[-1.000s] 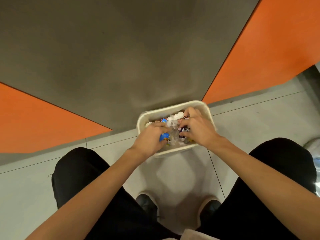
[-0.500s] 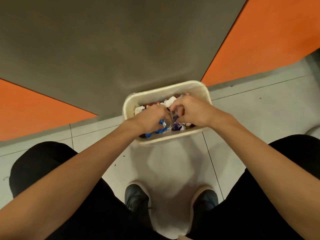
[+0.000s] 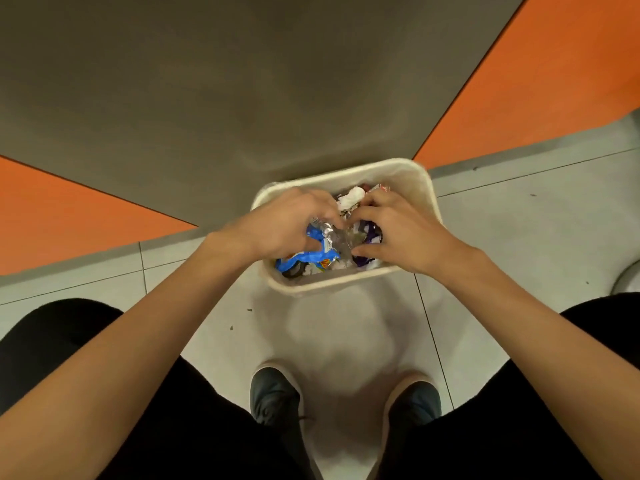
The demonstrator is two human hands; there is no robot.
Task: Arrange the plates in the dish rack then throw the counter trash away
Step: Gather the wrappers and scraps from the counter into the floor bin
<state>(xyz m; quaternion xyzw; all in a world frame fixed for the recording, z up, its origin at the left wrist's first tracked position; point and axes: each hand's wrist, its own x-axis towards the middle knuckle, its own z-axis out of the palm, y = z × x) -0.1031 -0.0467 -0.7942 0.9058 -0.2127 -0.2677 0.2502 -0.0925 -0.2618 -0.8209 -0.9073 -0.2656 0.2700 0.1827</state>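
Two fistfuls of trash sit just above the cream bin point(image 3: 426, 188) on the floor point(image 3: 519, 220). The left hand point(image 3: 287, 223) curls its fingers round a crumpled blue-and-silver wrapper point(image 3: 313, 258), and the right hand point(image 3: 398, 230) grips a purple wrapper point(image 3: 369, 233). Both wrappers look feather-light, springy and slick, so they are best bunched whole in the palm.

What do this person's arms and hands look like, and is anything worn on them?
The left forearm and right forearm are bare, no sleeves in view. The left hand and right hand wear no gloves; I see no watch, bracelet or ring on them. Trousers are black.
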